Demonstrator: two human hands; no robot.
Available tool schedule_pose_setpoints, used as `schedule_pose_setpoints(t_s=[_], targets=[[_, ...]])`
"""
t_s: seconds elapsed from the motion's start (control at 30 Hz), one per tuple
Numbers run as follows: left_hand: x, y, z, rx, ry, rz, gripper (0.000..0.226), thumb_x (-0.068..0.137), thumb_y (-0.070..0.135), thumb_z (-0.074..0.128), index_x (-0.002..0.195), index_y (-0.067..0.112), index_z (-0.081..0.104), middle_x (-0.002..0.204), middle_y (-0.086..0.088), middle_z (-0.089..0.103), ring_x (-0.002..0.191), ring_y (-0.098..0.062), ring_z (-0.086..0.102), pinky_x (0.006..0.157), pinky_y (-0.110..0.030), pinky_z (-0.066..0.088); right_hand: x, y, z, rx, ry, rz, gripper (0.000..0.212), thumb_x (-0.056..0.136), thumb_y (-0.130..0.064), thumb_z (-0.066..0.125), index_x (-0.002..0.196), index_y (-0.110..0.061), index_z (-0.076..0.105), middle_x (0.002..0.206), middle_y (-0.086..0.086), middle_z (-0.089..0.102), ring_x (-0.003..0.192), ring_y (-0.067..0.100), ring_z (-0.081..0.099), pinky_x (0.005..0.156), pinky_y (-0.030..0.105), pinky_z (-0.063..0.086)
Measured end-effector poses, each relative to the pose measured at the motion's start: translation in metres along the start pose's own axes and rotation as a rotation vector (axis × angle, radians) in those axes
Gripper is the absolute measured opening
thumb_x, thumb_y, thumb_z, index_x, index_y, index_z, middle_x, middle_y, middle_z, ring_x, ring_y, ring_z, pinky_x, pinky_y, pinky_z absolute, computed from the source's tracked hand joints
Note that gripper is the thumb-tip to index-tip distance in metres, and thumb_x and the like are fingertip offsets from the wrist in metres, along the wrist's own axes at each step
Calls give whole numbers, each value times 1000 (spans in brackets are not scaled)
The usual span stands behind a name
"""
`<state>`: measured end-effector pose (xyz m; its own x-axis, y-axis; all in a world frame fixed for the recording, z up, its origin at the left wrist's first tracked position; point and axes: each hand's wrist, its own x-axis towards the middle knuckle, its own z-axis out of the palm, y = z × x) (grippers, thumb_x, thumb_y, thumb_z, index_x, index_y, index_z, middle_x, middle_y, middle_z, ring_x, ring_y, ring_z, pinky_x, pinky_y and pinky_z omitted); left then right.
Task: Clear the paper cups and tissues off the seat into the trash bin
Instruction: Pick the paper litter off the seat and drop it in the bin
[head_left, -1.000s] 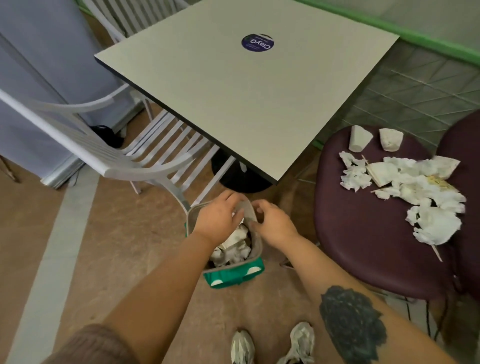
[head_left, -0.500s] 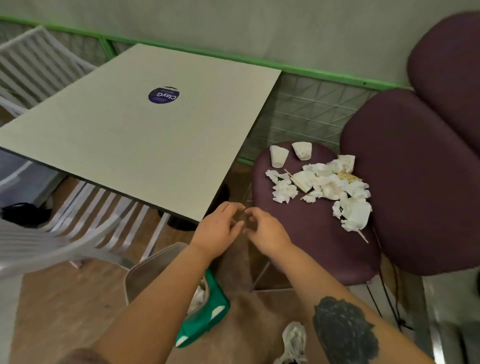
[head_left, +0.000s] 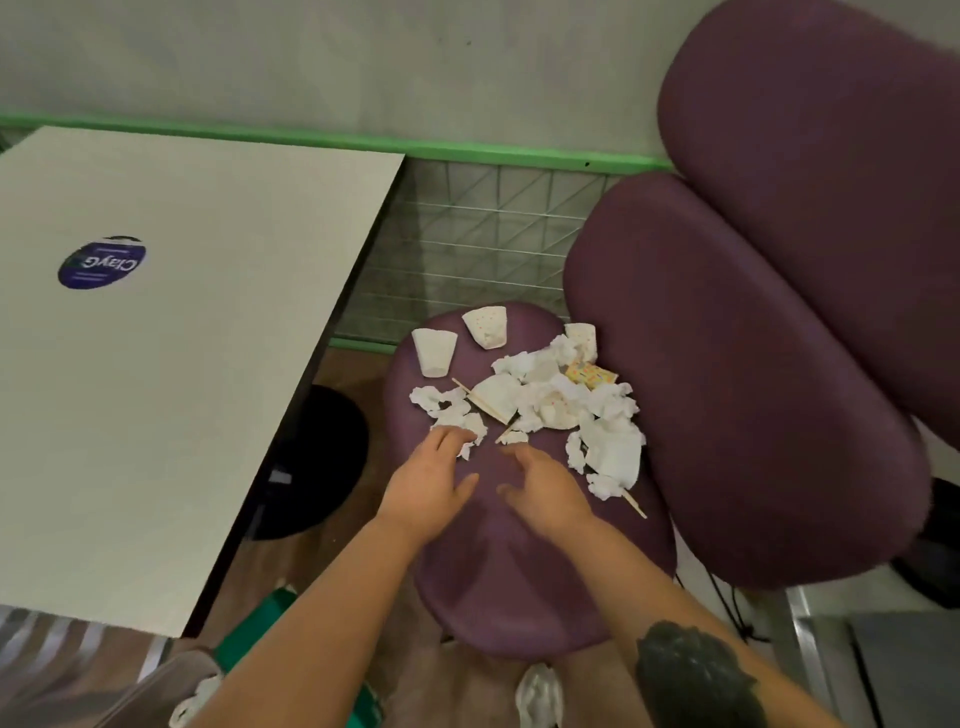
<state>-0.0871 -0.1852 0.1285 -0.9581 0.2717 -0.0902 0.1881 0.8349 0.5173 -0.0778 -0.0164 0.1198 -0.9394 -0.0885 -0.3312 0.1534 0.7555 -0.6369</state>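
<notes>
L hand (head_left: 434, 486) fingers loose on tissues (head_left: 550, 405) | R hand (head_left: 543, 491) spread, empty | risk: cups (head_left: 435, 351) roll off seat (head_left: 498, 571) if swept

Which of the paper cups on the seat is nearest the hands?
The leftmost paper cup, standing apart at the pile's left edge beyond the left hand. The dotted cup and the right cup lie farther back.

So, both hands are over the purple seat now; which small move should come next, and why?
Probably the left hand should close on the crumpled white tissue at its fingertips. That piece lies nearest on the round purple padded seat, both hands look empty, and the right hand hovers just short of the pile. The white paper cups lie farther back.
</notes>
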Motion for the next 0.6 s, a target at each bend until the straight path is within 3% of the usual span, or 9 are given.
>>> schedule_pose_setpoints(t_s=[0.3,0.47,0.6], targets=[[88,-1,67,-41,-81,-91,48,85,23,61,130,23,44,132,5,40,117,-18,49,88,-43,50,73,78,-23,-4,-45,124,49,85,-23,61,132,-22,47,131,3,55,120,19,53,98,31,43],[123,-19,101,-27,-141,-68,47,84,15,60,130,18,48,131,0,42,117,-18,49,92,-33,47,108,103,-8,15,-49,162,49,85,-20,61,132,-20,48,131,2,55,120,18,52,100,30,41],[148,-33,135,19,-255,-40,46,84,14,58,128,22,48,131,4,40,114,-17,49,88,-33,48,140,122,9,-5,-32,205,42,86,-17,58,127,-17,51,130,6,51,116,22,52,99,32,41]])
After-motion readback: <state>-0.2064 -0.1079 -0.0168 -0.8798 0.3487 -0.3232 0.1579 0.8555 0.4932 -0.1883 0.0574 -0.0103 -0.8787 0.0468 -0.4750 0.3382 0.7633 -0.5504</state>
